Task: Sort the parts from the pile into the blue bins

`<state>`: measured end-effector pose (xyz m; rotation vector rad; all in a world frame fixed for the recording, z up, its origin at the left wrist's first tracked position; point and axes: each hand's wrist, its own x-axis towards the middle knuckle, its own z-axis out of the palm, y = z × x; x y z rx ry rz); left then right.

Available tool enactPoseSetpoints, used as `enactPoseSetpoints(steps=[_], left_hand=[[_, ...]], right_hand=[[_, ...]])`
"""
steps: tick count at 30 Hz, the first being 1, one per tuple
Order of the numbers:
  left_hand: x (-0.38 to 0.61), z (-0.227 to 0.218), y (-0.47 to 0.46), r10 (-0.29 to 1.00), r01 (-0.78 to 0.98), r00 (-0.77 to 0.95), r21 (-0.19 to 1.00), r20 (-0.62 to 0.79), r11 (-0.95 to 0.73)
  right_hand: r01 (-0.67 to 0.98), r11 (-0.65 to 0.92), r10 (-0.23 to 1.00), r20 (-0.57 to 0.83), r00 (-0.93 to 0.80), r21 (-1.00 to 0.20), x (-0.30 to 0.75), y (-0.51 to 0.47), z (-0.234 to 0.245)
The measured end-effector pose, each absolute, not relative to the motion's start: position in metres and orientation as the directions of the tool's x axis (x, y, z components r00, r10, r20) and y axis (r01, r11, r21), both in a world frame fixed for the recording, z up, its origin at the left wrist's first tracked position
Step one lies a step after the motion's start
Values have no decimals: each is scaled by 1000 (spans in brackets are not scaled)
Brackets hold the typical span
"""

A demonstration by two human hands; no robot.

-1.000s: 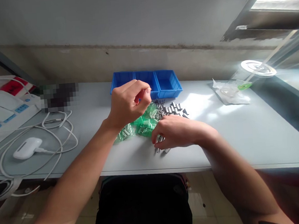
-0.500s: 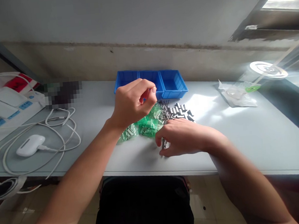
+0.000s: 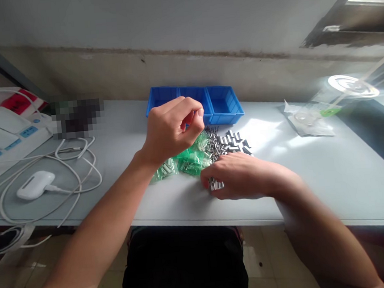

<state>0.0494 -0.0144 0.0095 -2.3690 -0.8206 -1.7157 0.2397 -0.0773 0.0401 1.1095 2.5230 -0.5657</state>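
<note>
My left hand (image 3: 176, 126) is raised in front of the blue bins, its thumb and fingertips curled together in a pinch. Whatever they hold, if anything, is hidden. Low over the near part of the table, my right hand (image 3: 237, 176) curls its fingers around several small shiny metal pieces (image 3: 216, 184); its thumb is mostly out of sight. Beyond that hand lie a heap of small screws (image 3: 215, 144) and several bent metal clips (image 3: 232, 139). Green plastic bags (image 3: 193, 159) of metal parts rest to their left.
Three joined blue bins (image 3: 226, 105) stand near the wall. At left are a white power strip (image 3: 16, 137), looped white cables (image 3: 76, 172) and a white earphone case (image 3: 36, 185). A clear plastic bag (image 3: 310, 118) lies at right. The table's front edge (image 3: 205, 221) runs close to me.
My right hand has closed more around the metal pieces, its thumb now tucked from view. My left hand keeps its pinch almost in place. The view has shifted slightly.
</note>
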Motion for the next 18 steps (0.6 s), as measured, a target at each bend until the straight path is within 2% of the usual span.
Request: enactPoseSetpoints(steps=[4,11,18], left_hand=[[49,7,-12,357,466,210,228,910,-855],[49,4,-12,393,480,214,254,894,-840],[47,3,-10,441,520,227,274,868,-809]], right_hand=[[754,615,626,-439,-644,-230,240,-75,40],[723,597,596,-411,-690,-347,239,-67,35],[722,609,632,-349,-692,-328,240,-64,30]])
